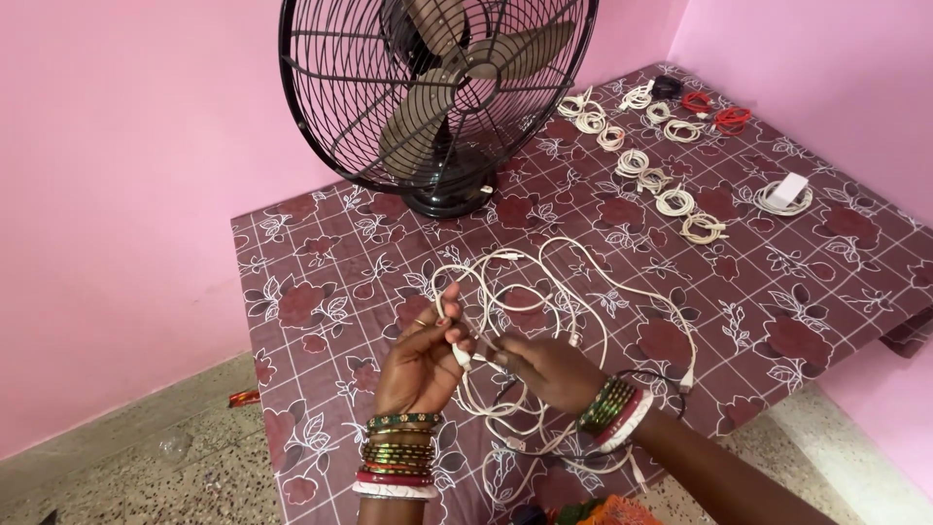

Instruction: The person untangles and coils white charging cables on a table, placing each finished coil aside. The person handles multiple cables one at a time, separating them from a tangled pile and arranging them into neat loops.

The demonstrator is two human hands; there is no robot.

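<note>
A tangle of loose white cables (544,301) lies on the table covered with a maroon flowered cloth (777,292). My left hand (420,365), with several bangles on the wrist, pinches a white cable end between thumb and fingers. My right hand (549,371), also with bangles, grips the same white cable close beside it. Both hands hover over the near part of the tangle.
A black table fan (437,92) stands at the back of the table. Several coiled white cables (653,180) lie in rows at the far right, with red coiled cables (717,112), a black one, and a white charger (789,190). Pink walls surround the table.
</note>
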